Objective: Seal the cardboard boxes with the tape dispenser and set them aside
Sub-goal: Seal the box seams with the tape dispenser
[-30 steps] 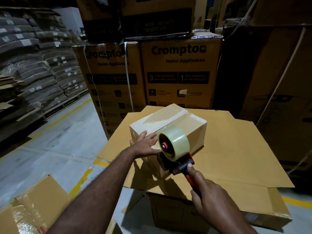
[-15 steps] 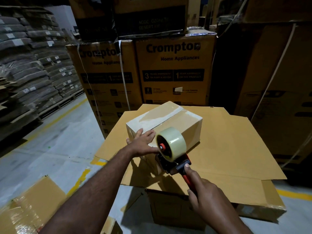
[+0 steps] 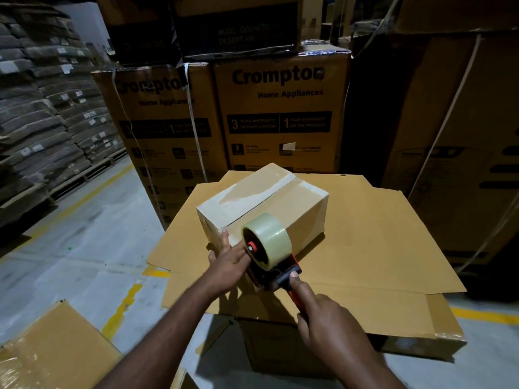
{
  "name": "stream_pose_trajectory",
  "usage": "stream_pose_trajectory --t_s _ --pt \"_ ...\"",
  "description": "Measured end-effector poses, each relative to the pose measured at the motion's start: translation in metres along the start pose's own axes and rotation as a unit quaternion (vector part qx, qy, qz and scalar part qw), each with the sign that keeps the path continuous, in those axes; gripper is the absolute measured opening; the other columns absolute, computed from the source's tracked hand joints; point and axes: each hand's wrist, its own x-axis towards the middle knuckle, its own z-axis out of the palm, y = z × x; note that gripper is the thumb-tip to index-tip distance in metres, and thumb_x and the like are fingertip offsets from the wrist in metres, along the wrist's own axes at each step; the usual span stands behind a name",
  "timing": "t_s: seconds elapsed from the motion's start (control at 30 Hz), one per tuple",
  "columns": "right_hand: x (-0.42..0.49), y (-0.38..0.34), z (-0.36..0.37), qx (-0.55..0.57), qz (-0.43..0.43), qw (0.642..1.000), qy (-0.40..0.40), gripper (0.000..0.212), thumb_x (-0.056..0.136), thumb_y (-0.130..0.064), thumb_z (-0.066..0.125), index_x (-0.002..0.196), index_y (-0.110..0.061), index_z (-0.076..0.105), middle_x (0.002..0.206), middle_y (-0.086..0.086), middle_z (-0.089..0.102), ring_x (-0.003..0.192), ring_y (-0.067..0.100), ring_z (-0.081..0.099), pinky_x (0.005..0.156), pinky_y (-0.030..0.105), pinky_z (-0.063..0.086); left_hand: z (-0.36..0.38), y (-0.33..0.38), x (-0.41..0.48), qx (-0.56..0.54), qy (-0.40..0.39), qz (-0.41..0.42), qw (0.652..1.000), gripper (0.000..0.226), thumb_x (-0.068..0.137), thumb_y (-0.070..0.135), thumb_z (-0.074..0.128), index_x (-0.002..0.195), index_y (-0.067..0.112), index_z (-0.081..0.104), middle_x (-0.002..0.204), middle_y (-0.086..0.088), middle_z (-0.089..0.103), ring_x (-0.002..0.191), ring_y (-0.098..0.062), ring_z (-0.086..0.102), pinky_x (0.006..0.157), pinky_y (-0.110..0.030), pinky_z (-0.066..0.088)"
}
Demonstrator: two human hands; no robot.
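I am sealing: my right hand [image 3: 331, 327] grasps the tape dispenser [image 3: 269, 242] by its handle; its roll sits just right of my left hand [image 3: 229, 262], whose straight, unclenched fingers [image 3: 225, 240] press the near face of the small cardboard box [image 3: 303, 214]; the top seam looks taped; next, I judge, the strip must be torn off cleanly.

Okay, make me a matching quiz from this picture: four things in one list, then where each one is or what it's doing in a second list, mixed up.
Things
1. small box
2. tape roll
3. left hand
4. right hand

Places or states
A. grips the handle of the tape dispenser
B. presses on the box's near end
C. stands on the flat cardboard sheet
D. mounted on the dispenser

Pairs: 1-C, 2-D, 3-B, 4-A
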Motion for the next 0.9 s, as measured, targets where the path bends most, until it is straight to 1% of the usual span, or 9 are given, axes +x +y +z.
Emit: stream_pose_trajectory --t_s 0.1,0.2,0.27,0.33,0.4,0.5,0.63,0.8,0.9 --pt "-0.001 -0.009 0.006 -0.014 -0.009 1.000 -0.005 0.077 0.103 -0.031 0.043 0.149 -0.051 -0.016 0.109 0.001 0.055 0.087 0.014 0.056 0.077 0.029 0.050 0.008 -0.006 -0.003 0.020 0.028 -0.001 0.999 0.047 0.108 0.031 0.040 0.153 0.043 0.036 0.166 -0.002 -0.026 0.144 -0.011 -0.036 0.121 -0.062 -0.013" --pt "0.002 -0.012 0.009 -0.016 -0.016 1.000 -0.004 0.077 0.103 -0.029 0.042 0.151 -0.048 -0.015 0.106 0.001 0.054 0.085 0.015 0.057 0.076 0.030 0.050 0.005 0.000 -0.007 0.019 0.034 -0.016 0.999 0.048 0.106 0.020 0.046 0.150 0.039 0.044 0.160 0.007 -0.028 0.150 -0.016 -0.028 0.121 -0.062 -0.011" --pt "0.002 -0.012 0.009 -0.011 -0.021 1.000 -0.006 0.076 0.103 -0.029 0.042 0.151 -0.047 -0.014 0.103 0.000 0.054 0.084 0.014 0.056 0.075 0.029 0.049 0.001 0.006 -0.010 0.032 0.031 -0.019 0.999 0.050 0.104 0.014 0.047 0.150 0.035 0.046 0.152 0.013 -0.024 0.151 -0.015 -0.027 0.120 -0.063 -0.011" --pt "0.002 -0.012 0.007 0.011 -0.023 1.000 -0.006 0.075 0.102 -0.032 0.046 0.151 -0.048 -0.009 0.105 -0.002 0.058 0.088 0.013 0.058 0.078 0.029 0.051 0.000 0.011 -0.010 0.040 0.035 -0.024 0.998 0.050 0.104 0.014 0.045 0.150 0.035 0.046 0.162 0.005 -0.019 0.151 -0.014 -0.026 0.120 -0.066 -0.009" --pt "0.004 -0.012 0.003 0.039 -0.019 0.999 -0.006 0.072 0.101 -0.034 0.050 0.151 -0.049 0.000 0.113 -0.002 0.063 0.095 0.014 0.060 0.080 0.028 0.050 -0.002 0.021 -0.012 0.041 0.036 -0.027 0.998 0.047 0.106 0.017 0.043 0.149 0.035 0.047 0.169 0.001 -0.006 0.152 -0.015 -0.023 0.120 -0.066 -0.007" --pt "0.003 -0.012 0.000 0.074 -0.012 0.997 -0.009 0.071 0.102 -0.034 0.052 0.151 -0.049 0.003 0.121 -0.002 0.063 0.095 0.011 0.056 0.081 0.023 0.047 -0.006 0.034 -0.016 0.051 0.038 -0.032 0.997 0.046 0.107 0.020 0.041 0.149 0.037 0.046 0.169 0.005 0.002 0.154 -0.016 -0.020 0.119 -0.067 -0.006" --pt "0.002 -0.009 0.002 0.084 -0.010 0.996 -0.017 0.070 0.101 -0.035 0.053 0.151 -0.048 0.006 0.120 -0.003 0.063 0.096 0.011 0.056 0.082 0.023 0.047 -0.001 0.035 -0.018 0.068 0.056 -0.044 0.995 0.046 0.107 0.024 0.040 0.150 0.041 0.044 0.170 0.003 0.000 0.156 -0.019 -0.011 0.120 -0.067 -0.006" --pt "0.006 -0.005 0.004 0.119 0.014 0.993 -0.015 0.065 0.099 -0.036 0.055 0.149 -0.048 0.015 0.129 0.002 0.062 0.100 0.016 0.061 0.083 0.027 0.050 0.012 0.022 -0.006 0.074 0.083 -0.044 0.993 0.050 0.106 0.031 0.038 0.154 0.044 0.033 0.171 0.003 0.001 0.156 -0.018 -0.013 0.118 -0.071 -0.003" --pt "0.004 -0.007 0.011 0.156 0.049 0.986 -0.027 0.064 0.098 -0.038 0.057 0.149 -0.049 0.019 0.133 0.007 0.060 0.099 0.018 0.064 0.085 0.030 0.052 0.019 0.018 -0.004 0.093 0.102 -0.022 0.990 0.053 0.104 0.034 0.041 0.154 0.048 0.030 0.169 0.015 0.012 0.155 -0.016 -0.018 0.114 -0.076 0.000"
